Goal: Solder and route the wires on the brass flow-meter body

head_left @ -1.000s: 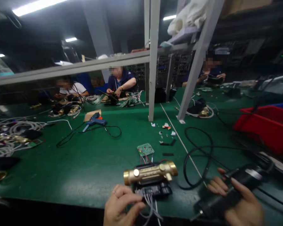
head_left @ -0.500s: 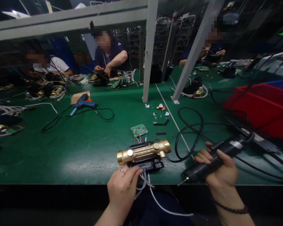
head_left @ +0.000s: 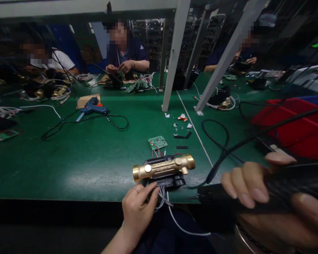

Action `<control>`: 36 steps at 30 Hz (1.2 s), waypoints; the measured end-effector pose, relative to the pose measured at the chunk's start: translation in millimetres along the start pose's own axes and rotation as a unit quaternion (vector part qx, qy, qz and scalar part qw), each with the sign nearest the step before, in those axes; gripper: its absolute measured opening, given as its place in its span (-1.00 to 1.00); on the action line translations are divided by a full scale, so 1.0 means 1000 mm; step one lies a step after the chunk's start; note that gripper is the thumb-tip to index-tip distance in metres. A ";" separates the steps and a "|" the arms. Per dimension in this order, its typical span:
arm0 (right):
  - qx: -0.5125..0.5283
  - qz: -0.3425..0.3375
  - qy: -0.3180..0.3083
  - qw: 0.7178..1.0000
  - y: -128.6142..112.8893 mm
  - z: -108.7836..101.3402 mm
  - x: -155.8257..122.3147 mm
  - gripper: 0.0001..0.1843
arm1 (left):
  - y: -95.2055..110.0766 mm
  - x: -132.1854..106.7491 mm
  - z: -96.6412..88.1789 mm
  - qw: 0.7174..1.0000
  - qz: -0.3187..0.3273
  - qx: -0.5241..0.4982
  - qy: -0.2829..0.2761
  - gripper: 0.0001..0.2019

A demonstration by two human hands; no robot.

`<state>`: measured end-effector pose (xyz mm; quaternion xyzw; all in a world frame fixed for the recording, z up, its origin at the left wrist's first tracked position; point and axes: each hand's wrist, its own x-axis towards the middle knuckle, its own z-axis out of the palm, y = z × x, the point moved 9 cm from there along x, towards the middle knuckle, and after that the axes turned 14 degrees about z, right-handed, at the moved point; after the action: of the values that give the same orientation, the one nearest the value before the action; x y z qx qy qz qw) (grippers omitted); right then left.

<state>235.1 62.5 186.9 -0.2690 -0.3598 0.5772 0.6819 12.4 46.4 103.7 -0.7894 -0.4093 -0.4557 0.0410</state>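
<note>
A brass pipe fitting [head_left: 165, 168] with threaded ends lies across a black housing [head_left: 172, 181] near the bench's front edge. My left hand [head_left: 139, 204] pinches the housing's near edge, beside the grey cables [head_left: 162, 194] that hang from it. Thin wires link the far side to a green circuit board [head_left: 158, 142]. In the right foreground my right hand [head_left: 247, 183], partly blurred, is wrapped round a black electric screwdriver [head_left: 304, 178]. Its tip points left, toward the housing but apart from it.
A blue glue gun [head_left: 94, 108] rests at the left on the green bench [head_left: 95, 155]. Black strips [head_left: 182, 147] and scraps lie beyond the board. At right are a red bin [head_left: 288, 123] and a looping black cord [head_left: 226, 150]. Several people work across the bench, behind grey posts [head_left: 176, 56].
My right hand has brought the screwdriver up and closer to the camera, turning it more level, tip leftward. My left hand remains at the housing. The view has shifted slightly.
</note>
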 end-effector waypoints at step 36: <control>-0.206 0.085 -0.271 0.936 0.095 0.104 0.017 -0.64 | 0.010 -0.008 -0.005 0.992 0.093 0.033 0.077 -0.77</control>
<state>96.2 91.8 177.4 -0.2666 -0.6181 0.5971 0.4363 13.4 32.8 103.9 -0.7848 -0.3441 -0.4959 0.1405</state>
